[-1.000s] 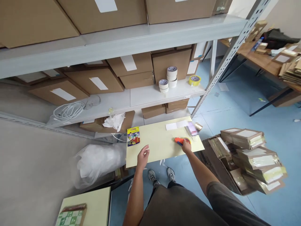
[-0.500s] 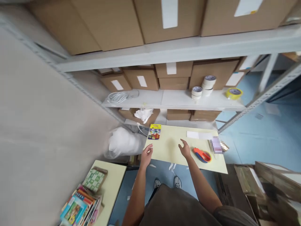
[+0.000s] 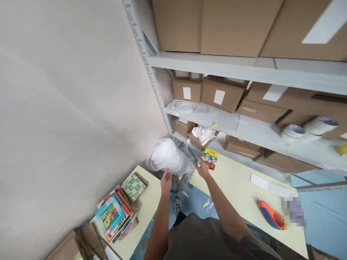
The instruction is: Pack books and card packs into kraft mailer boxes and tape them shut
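Observation:
My left hand [image 3: 166, 183] hangs in the air between the two cream tables, its fingers loosely apart and nothing in it. Above the left corner of the main table [image 3: 235, 180] is my right hand [image 3: 202, 169], also empty with fingers spread. It is nearest to a thin yellow and purple picture book [image 3: 210, 158]; whether it touches the book I cannot tell. A red and blue tape dispenser [image 3: 271, 215] lies farther right on that table, near a white paper strip [image 3: 271, 185].
A stack of colourful books [image 3: 111, 215] and a green-checked book [image 3: 133, 187] lie on the left side table [image 3: 146, 206]. A white plastic-wrapped bundle [image 3: 169, 157] sits by the wall. Shelves [image 3: 230, 70] hold cardboard boxes [image 3: 222, 94], coiled white cable [image 3: 182, 106] and tape rolls [image 3: 294, 131].
My view has turned left, bringing the side table and its books nearer the middle. My right hand has moved left over the table toward the yellow book. Both hands stay empty.

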